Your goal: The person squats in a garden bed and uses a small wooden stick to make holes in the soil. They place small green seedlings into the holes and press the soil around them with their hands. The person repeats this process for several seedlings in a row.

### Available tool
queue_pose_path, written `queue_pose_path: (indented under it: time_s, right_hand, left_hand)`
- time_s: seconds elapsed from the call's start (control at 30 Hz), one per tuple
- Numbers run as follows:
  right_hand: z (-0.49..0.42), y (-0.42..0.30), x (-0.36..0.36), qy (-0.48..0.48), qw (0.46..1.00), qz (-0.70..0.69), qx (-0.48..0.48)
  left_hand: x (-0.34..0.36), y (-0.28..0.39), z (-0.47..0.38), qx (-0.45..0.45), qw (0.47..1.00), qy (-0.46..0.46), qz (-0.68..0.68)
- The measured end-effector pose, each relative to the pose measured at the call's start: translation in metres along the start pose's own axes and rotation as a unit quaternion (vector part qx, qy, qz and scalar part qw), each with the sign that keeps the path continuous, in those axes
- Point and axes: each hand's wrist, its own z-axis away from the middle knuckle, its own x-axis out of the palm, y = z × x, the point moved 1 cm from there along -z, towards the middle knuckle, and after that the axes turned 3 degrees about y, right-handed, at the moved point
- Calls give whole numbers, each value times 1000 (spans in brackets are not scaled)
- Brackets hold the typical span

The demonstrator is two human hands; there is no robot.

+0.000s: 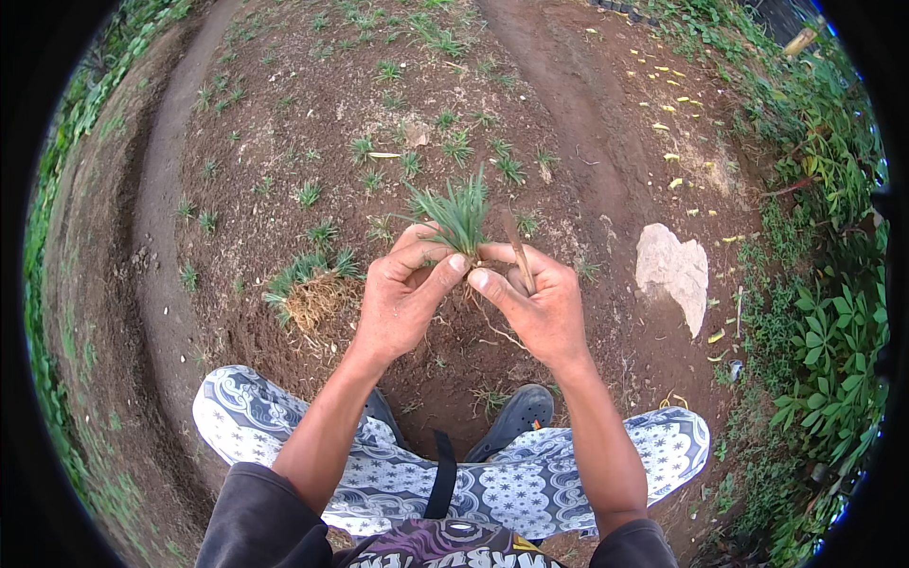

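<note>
Both hands meet in the middle of the view around one tuft of grass-like green leaves (458, 213). My left hand (408, 291) pinches its base between thumb and fingers. My right hand (536, 305) grips the same base from the other side, and a thin brown stick (519, 248) is also held among its fingers. Thin roots (497, 328) dangle below the thumbs. On the soil to the left of my left hand lies a clump of similar plants (302, 273), its tangled tan roots (319, 302) exposed.
Small green tufts (309, 194) grow across the brown soil bed ahead. A large pale stone (675, 270) lies at the right, near scattered yellow pieces (675, 182) and leafy plants (831, 348). Dark clogs (515, 419) stand on the ground between my bent knees.
</note>
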Motion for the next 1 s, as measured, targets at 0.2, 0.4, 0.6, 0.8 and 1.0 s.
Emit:
queue_pose_path:
  time_s: [0.2, 0.4, 0.6, 0.8, 1.0]
  right_hand:
    - [-3, 9, 3, 1, 998, -54, 19]
    - [-2, 10, -1, 17, 990, -130, 60]
    - [-1, 9, 3, -4, 991, -109, 73]
    - [0, 11, 4, -22, 988, -135, 67]
    - [-2, 14, 3, 10, 977, -203, 68]
  left_hand:
    - [5, 2, 2, -62, 996, 50, 33]
    - [4, 4, 0, -37, 994, 97, -37]
    - [10, 4, 5, -34, 995, 81, -56]
    - [9, 1, 5, -56, 995, 74, -28]
    - [17, 7, 8, 45, 984, 91, -145]
